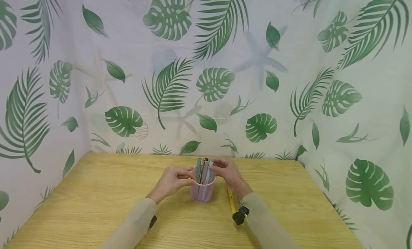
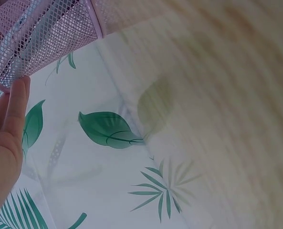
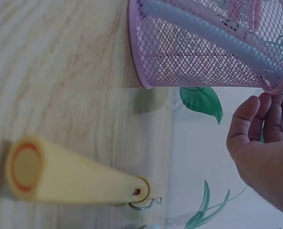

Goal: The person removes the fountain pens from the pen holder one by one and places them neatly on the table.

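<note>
Head view: one pink mesh cup (image 1: 202, 192) stands upright mid-table on the wooden table (image 1: 96, 206), holding a bunch of pens (image 1: 203, 168), about four or five, exact count unclear. Left hand (image 1: 170, 181) sits at the cup's left side, fingertips at the rim and pens; whether it pinches anything, cannot tell. Right hand (image 1: 229, 173) is at the top right of the bunch, fingers curled, apparently pinching one light blue pen. One yellow stick (image 1: 230, 200) lies flat on the table just right of the cup, beside the right wrist. Left wrist view: one cup (image 2: 41, 33) top left, left hand's (image 2: 5, 143) straight fingers touching its rim. Right wrist view: one cup (image 3: 208, 45) with pens inside, right hand (image 3: 265, 143) at its rim with fingers curled, contact point hidden; one yellow stick (image 3: 74, 179) in front, metal ring at its end.
</note>
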A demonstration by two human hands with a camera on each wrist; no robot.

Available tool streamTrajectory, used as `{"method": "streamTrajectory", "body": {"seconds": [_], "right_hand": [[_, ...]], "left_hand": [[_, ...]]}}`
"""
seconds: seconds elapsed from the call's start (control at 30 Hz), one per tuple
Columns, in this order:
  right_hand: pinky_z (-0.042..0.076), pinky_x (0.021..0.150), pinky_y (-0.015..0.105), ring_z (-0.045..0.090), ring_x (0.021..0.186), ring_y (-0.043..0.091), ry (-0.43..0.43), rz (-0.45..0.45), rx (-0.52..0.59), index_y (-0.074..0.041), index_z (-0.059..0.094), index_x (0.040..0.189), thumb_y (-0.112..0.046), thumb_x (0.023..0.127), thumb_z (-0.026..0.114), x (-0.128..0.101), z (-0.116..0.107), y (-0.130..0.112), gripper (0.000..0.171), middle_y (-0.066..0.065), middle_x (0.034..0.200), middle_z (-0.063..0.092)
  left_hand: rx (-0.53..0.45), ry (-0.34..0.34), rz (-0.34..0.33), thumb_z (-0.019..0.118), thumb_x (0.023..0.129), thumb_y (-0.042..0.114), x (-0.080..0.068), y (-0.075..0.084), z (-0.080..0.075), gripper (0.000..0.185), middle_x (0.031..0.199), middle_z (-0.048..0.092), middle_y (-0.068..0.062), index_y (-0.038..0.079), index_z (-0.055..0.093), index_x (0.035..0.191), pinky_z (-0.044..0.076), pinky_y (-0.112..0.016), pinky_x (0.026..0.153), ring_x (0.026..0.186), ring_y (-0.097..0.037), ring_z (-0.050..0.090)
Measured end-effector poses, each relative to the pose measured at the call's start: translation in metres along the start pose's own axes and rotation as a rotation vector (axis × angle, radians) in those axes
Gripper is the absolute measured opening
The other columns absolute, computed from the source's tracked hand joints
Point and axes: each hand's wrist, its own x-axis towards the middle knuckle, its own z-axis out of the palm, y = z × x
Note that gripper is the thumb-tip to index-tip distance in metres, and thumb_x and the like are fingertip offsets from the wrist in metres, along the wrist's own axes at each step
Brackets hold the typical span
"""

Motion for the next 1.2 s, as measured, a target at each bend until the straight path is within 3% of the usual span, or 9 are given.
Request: {"method": "streamTrajectory", "body": {"seconds": [0.33, 0.43, 0.67, 0.97, 1.2], "right_hand": [[0.054, 0.094, 0.04, 0.065, 0.095, 0.01, 0.059, -0.048, 0.049, 0.004, 0.059, 0.127, -0.016, 0.092, 0.07, 0.002, -0.006, -0.006, 0.042, 0.004, 0.11, 0.07], [0.055, 0.093, 0.041, 0.066, 0.091, 0.01, 0.065, -0.061, 0.069, 0.004, 0.059, 0.127, -0.015, 0.092, 0.069, 0.002, -0.007, -0.009, 0.041, 0.002, 0.106, 0.07], [0.058, 0.088, 0.038, 0.066, 0.093, 0.011, 0.063, -0.087, 0.131, 0.003, 0.061, 0.123, -0.01, 0.093, 0.067, 0.001, -0.01, -0.012, 0.033, 0.011, 0.112, 0.066], [0.06, 0.082, 0.041, 0.066, 0.094, 0.013, 0.058, -0.097, 0.156, -0.001, 0.061, 0.124, -0.01, 0.094, 0.066, 0.0, -0.01, -0.017, 0.032, 0.002, 0.106, 0.067], [0.059, 0.085, 0.04, 0.069, 0.1, 0.015, 0.044, -0.112, 0.139, -0.002, 0.059, 0.131, -0.009, 0.095, 0.065, -0.001, -0.012, -0.018, 0.037, 0.018, 0.122, 0.067]], "left_hand": [[0.006, 0.0, 0.003, 0.081, 0.08, 0.022, 0.0, 0.0, 0.0, 0.008, 0.132, 0.062, -0.014, 0.017, 0.077, 0.084, 0.058, -0.024, 0.084, 0.117, -0.028, 0.064], [0.009, 0.002, 0.002, 0.081, 0.08, 0.022, 0.001, -0.001, -0.001, 0.008, 0.132, 0.062, -0.014, 0.017, 0.077, 0.084, 0.057, -0.024, 0.084, 0.116, -0.028, 0.065], [0.01, -0.002, -0.005, 0.081, 0.079, 0.02, 0.0, -0.001, 0.0, 0.008, 0.132, 0.062, -0.014, 0.016, 0.077, 0.084, 0.057, -0.023, 0.084, 0.119, -0.027, 0.063], [0.012, -0.001, 0.001, 0.081, 0.079, 0.023, 0.0, 0.0, -0.001, 0.009, 0.131, 0.063, -0.013, 0.017, 0.077, 0.083, 0.057, -0.024, 0.085, 0.12, -0.027, 0.062], [0.031, 0.004, -0.001, 0.081, 0.079, 0.024, 0.001, 0.0, 0.0, 0.009, 0.131, 0.064, -0.013, 0.018, 0.076, 0.082, 0.057, -0.024, 0.084, 0.118, -0.026, 0.064]]}}
